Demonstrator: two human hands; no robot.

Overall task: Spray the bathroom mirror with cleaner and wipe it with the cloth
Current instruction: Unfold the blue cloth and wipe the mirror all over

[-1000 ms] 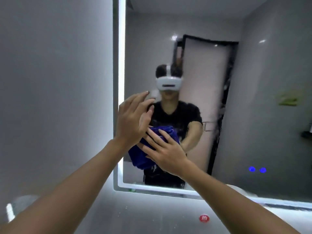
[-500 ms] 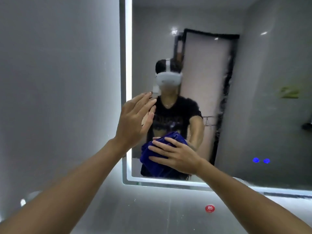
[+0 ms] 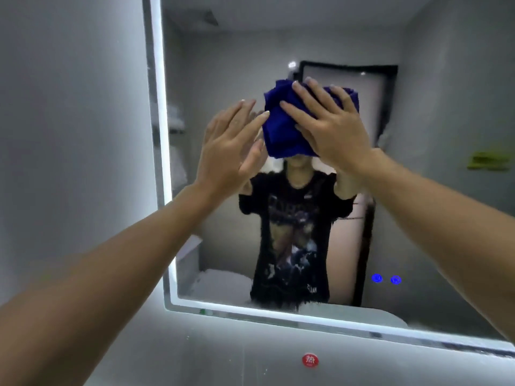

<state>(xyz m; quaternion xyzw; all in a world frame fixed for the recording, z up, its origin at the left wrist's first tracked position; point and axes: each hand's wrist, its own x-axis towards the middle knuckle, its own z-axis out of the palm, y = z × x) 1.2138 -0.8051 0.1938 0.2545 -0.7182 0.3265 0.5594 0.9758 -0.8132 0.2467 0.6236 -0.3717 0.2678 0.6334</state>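
- The room was dim and grey; the brightest light came from the glowing white strip (image 3: 158,112) edging the mirror (image 3: 434,207).
- Forearms near the frame edges looked soft, stretched by wide-angle distortion.
- Reflections appeared hazy.

Soft blue cloth (image 3: 281,129), glossy mirror (image 3: 434,218)

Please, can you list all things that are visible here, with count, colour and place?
mirror: one, lit white edge, on the grey wall
cloth: one, blue, pressed flat on the mirror, upper middle
touch buttons: two, blue, lower right of the mirror
sticker: one, red, round, below the mirror
wall: grey, left of the mirror
left hand: one, open, beside the cloth
right hand: one, spread flat on the cloth
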